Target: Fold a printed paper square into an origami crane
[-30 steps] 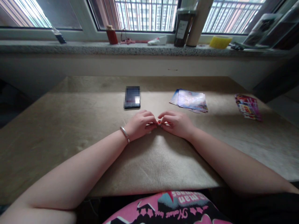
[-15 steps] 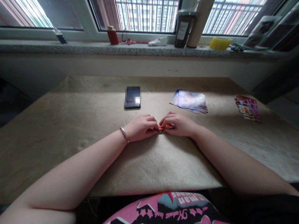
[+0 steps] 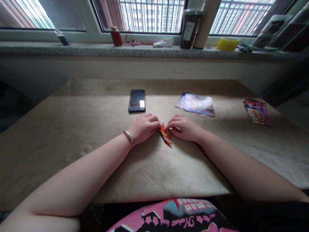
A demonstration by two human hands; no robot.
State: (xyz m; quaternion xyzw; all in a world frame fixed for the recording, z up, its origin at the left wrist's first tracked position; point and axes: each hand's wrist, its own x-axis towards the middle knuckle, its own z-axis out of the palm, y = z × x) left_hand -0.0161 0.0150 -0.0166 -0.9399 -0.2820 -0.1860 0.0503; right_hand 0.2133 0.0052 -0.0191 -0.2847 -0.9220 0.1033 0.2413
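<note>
Between my hands, over the middle of the table, is a folded piece of printed orange-red paper (image 3: 166, 137). Its pointed end faces me. My left hand (image 3: 145, 128) pinches the paper's upper left edge with closed fingers, a silver bangle on that wrist. From the other side my right hand (image 3: 182, 127) holds the paper's right edge between bent fingertips and thumb. The fingers partly cover its far end.
A dark phone (image 3: 136, 101) lies beyond my left hand. Overlapping bluish printed sheets (image 3: 199, 104) lie beyond my right hand, and colourful printed pieces (image 3: 257, 111) rest at the far right. Jars and small items line the stone windowsill (image 3: 91, 50) behind the table (image 3: 84, 129).
The paper has turned from lying crosswise under my fingers to pointing towards me, and more of it shows. My left hand has shifted slightly away from me; the right has barely moved.
</note>
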